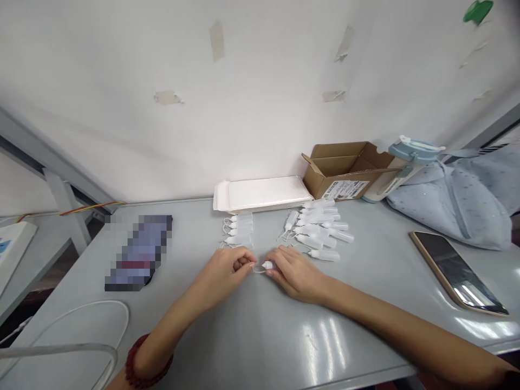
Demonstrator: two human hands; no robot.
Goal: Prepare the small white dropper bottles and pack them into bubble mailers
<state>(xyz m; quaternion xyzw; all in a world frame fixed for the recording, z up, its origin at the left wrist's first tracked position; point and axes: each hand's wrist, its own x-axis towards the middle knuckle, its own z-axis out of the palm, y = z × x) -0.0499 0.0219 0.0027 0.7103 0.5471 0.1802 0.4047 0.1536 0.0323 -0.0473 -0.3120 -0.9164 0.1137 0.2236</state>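
Observation:
My right hand [296, 272] is closed around a small squeeze bottle with a white nozzle cap [268, 265], whose tip points left; most of its body is hidden by my fingers. From the cap a thin white strap [259, 271] curves across to my left hand [228, 271], where thumb and forefinger pinch its end. Just beyond my left hand lies a neat row of translucent squeeze bottles [239, 229], caps to the left. Past my right hand is a looser pile of the same bottles [319, 227], several with strap loops showing.
Against the wall are a white flat box [266, 194], an open cardboard box [345, 168], a leaning blue-topped water bottle [400, 168] and a pale blue bag [450, 200]. A phone [457, 271] lies right, a pixelated device [140, 252] left. White cables [117, 325] loop at front left.

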